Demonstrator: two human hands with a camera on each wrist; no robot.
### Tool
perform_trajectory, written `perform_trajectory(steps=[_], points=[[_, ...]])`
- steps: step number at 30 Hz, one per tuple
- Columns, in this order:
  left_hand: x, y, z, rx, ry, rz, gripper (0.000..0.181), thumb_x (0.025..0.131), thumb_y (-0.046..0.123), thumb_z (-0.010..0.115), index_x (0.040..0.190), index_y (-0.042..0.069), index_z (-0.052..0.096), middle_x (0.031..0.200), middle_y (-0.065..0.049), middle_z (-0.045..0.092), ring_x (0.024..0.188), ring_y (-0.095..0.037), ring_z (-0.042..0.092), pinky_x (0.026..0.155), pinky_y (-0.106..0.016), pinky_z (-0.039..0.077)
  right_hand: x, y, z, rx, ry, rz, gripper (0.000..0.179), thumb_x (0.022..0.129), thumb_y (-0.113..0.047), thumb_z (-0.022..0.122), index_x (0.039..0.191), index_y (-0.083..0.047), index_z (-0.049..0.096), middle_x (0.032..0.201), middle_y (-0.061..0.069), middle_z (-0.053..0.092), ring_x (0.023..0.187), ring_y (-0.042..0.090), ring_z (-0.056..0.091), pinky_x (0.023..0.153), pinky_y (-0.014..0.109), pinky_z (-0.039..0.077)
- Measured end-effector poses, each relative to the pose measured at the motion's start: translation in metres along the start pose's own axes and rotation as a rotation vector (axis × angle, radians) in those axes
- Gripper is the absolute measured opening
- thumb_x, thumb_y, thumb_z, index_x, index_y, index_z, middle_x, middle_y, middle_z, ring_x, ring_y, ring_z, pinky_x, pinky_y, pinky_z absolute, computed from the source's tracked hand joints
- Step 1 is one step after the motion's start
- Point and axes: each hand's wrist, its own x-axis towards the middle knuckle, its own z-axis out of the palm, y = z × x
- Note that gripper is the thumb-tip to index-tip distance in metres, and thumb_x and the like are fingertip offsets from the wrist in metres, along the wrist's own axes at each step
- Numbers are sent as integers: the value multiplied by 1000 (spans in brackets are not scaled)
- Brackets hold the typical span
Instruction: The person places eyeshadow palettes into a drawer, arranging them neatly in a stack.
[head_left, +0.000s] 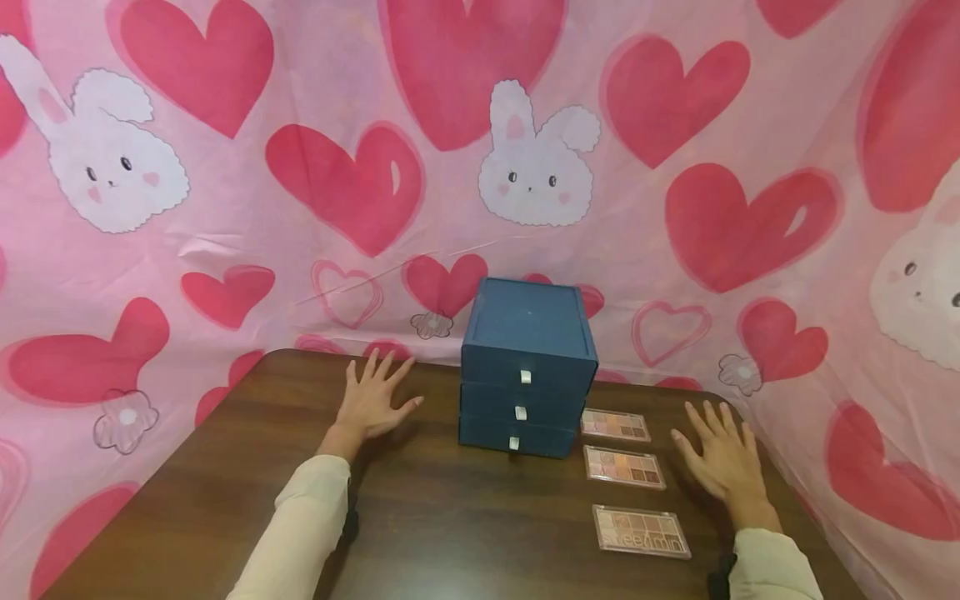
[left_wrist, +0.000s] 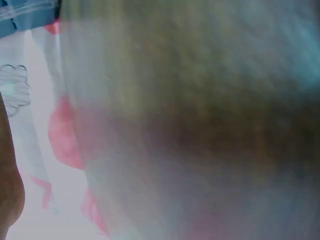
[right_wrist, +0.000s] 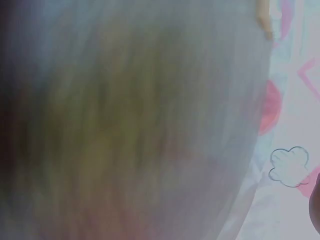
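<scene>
My left hand (head_left: 372,400) lies with fingers spread at the table's far left, holding nothing. To its right stands a blue box of three stacked drawers (head_left: 528,321), each front bearing a small white pull tab; all three look closed. My right hand (head_left: 723,467), fingers also spread, is at the table's right side. Between the box and that hand lie three flat eyeshadow palettes in a column: a far one (head_left: 615,426), a middle one (head_left: 625,467) and a near one (head_left: 642,532) with lettering on its lid. Only a sliver of each hand shows in the wrist views.
Everything stands on a dark brown wooden table (head_left: 420,533) with rounded far corners. Behind and at both sides hangs a pink cloth (head_left: 442,200) printed with hearts and rabbits, close to the table's edges. In both wrist views the tabletop is a blurred, shiny surface.
</scene>
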Motion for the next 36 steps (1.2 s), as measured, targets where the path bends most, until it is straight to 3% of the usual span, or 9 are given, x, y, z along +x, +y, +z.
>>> perform_trajectory(steps=[6, 9, 12, 15, 20, 23, 30, 35, 36], points=[[10, 20, -14, -57, 36, 54, 78, 91, 64, 51, 158, 26, 39, 163, -16, 39, 155, -42, 24, 120, -74, 8, -1, -10, -8, 32, 77, -5, 70, 105, -51, 37, 158, -5, 32, 159, 34, 31, 151, 53, 18, 115, 73, 13], [17, 33, -24, -149, 59, 56, 75, 92, 60, 52, 157, 25, 41, 164, -17, 38, 155, -43, 25, 122, -71, 10, -1, -20, -18, 49, 100, -20, 69, 105, -50, 38, 158, -6, 33, 158, 33, 34, 150, 51, 23, 116, 72, 12], [24, 45, -31, -323, 97, 51, 70, 94, 52, 54, 156, 22, 43, 164, -16, 37, 154, -43, 26, 122, -68, 17, -3, -33, -27, 71, 102, -36, 68, 106, -48, 39, 158, -5, 34, 158, 32, 36, 148, 51, 27, 117, 72, 11], [31, 55, -37, -566, 140, 77, 64, 96, 42, 56, 154, 18, 46, 164, -16, 38, 153, -42, 29, 121, -68, 22, -4, -48, -36, 95, 115, -56, 65, 105, -45, 42, 154, -2, 41, 154, 32, 43, 144, 51, 36, 116, 70, 17], [43, 71, -45, -831, 174, 159, 60, 97, 27, 55, 154, 11, 45, 161, -19, 41, 151, -39, 34, 120, -65, 27, -9, -73, -49, 169, 100, -61, 56, 105, -41, 46, 145, -2, 53, 140, 30, 59, 125, 54, 55, 102, 69, 39], [53, 79, -50, -901, 156, 162, 61, 98, 26, 53, 156, 11, 42, 162, -19, 39, 150, -38, 36, 119, -63, 31, -12, -90, -56, 277, 71, -64, 49, 104, -36, 50, 139, -2, 60, 132, 29, 65, 118, 54, 61, 94, 68, 46], [75, 95, -64, -1095, 35, 133, 67, 100, 24, 49, 161, 7, 27, 169, -18, 25, 155, -40, 27, 123, -56, 28, -17, -127, -58, 497, -12, -184, 38, 105, -27, 53, 129, -1, 68, 123, 18, 74, 113, 37, 70, 97, 56, 53], [83, 96, -64, -1192, -45, 68, 74, 97, 24, 50, 162, 4, 21, 169, -19, 23, 156, -37, 24, 124, -54, 25, -20, -151, -53, 583, -51, -237, 35, 104, -22, 54, 131, -3, 67, 125, 14, 74, 114, 27, 70, 93, 48, 57], [83, 96, -63, -1205, -59, 49, 75, 97, 25, 51, 162, 3, 20, 169, -18, 23, 156, -36, 23, 125, -53, 24, -21, -157, -53, 593, -49, -234, 35, 104, -22, 55, 131, -3, 68, 124, 13, 74, 115, 23, 69, 98, 49, 55]])
